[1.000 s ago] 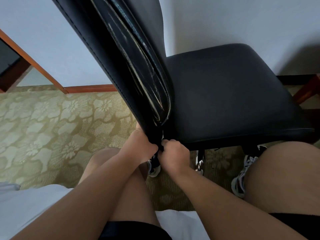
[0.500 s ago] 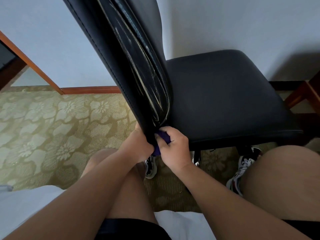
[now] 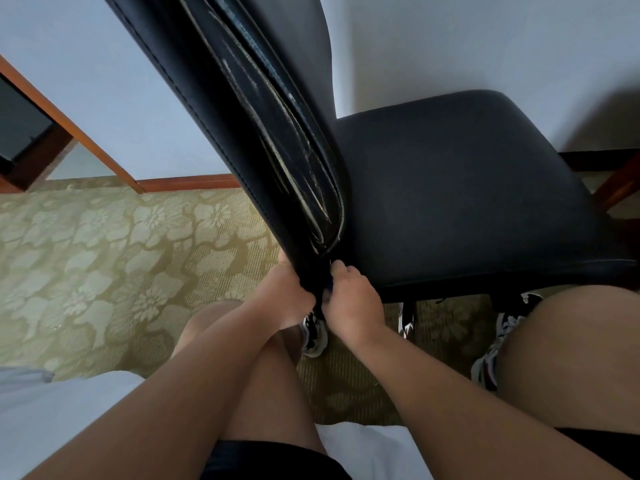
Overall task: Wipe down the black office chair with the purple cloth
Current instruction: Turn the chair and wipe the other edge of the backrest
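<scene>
Soft, even daylight fills the room, brightest on the wall (image 3: 485, 39). A grey shadow falls on that wall at the upper right, behind the chair (image 3: 467, 202). The chair's back shows faint sheen along its worn creases. Wide-angle bending curves the skirting (image 3: 187, 183) and the frame's edges. The near arms look slightly soft, perhaps from motion.

A black office chair (image 3: 450, 202), its backrest edge (image 3: 277, 140) scuffed with pale cream streaks, stands on an olive-and-cream floral carpet (image 3: 104, 258). A sliver of purple cloth (image 3: 329, 287) shows at its base. The wall (image 3: 485, 46) is plain pale grey-white, trimmed with a reddish-brown wooden baseboard (image 3: 187, 184). The person wears black shorts (image 3: 270, 459), a white shirt (image 3: 52, 410) and black-and-white patterned sneakers (image 3: 313, 332).
</scene>
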Tool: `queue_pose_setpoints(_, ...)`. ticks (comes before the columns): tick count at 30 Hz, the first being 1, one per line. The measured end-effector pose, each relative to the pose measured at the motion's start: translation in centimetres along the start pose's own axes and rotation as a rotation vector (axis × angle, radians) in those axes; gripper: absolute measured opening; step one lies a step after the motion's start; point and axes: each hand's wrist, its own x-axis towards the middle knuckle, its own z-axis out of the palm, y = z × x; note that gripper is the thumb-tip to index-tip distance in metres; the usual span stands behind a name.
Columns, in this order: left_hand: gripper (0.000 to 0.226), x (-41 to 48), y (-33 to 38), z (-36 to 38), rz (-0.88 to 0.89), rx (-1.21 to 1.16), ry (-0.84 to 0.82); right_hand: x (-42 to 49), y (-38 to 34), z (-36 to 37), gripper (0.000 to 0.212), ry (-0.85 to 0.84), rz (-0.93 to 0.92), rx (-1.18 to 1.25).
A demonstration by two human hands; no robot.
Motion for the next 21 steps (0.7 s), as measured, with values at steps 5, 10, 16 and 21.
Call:
queue_pose_setpoints(5,0.056,-0.1,0.5,0.0,-0.061,-0.036,0.051,0.2,0.5,-1.5,0.014,0.063,0.040,0.373)
queue_pose_setpoints(10,0.031,-0.1,1.0,0.1,-0.055,-0.004,0.105,0.4,-0.1,-2.1,0.011,0.235,-0.066,0.646)
queue_pose_setpoints(16,0.021,-0.2,2.2,0.0,-0.146,0.066,0.118,1.9,-0.3,-0.9,0.030,0.060,0.079,0.091)
queue_pose_setpoints(21,0.026,0.0,2.8,-0.4,-0.185,0.090,0.140,3.7,-0.7,-1.6,0.026,-0.013,0.092,0.008)
